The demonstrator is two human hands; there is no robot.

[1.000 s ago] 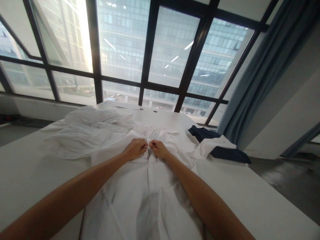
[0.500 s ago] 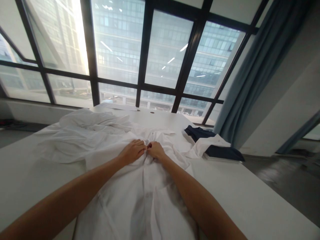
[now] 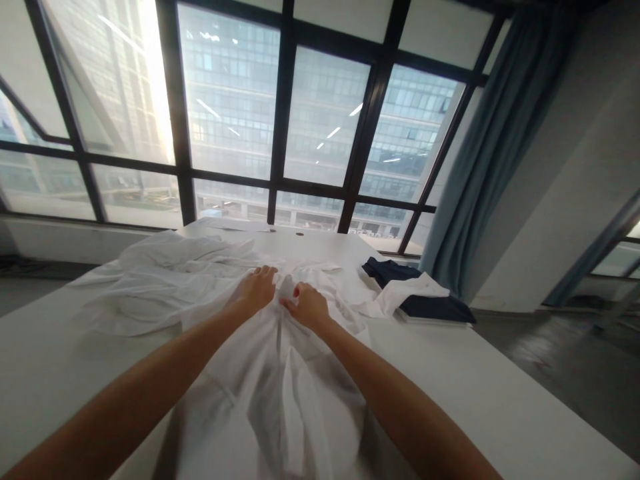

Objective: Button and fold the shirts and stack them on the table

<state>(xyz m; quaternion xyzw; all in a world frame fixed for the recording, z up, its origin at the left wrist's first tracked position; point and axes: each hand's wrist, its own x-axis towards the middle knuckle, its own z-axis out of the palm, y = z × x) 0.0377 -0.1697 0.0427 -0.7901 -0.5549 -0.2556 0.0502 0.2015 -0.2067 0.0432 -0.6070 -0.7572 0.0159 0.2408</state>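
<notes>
A long white garment (image 3: 260,373) with a slit or placket down its middle lies towards me, its folds drawn together between my hands. My left hand (image 3: 257,290) is closed on the gathered cloth, with its fingers curled over it. Just to the right, my right hand (image 3: 307,305) has its thumb and forefinger apart. The right thumb lies against the cloth, and a small raised flap of the garment stands between the two hands. Whatever is under the left fingers is hidden.
More crumpled white cloth (image 3: 155,280) spreads over the white table (image 3: 480,387) at the left. Dark blue folded cloth (image 3: 437,308) lies on the right with a white piece (image 3: 410,291) across it. Behind are windows and a blue curtain (image 3: 480,167).
My hands have moved apart from where they met at the cloth. The right thumb and forefinger have spread, and a white flap now shows between the hands. The view has shifted slightly.
</notes>
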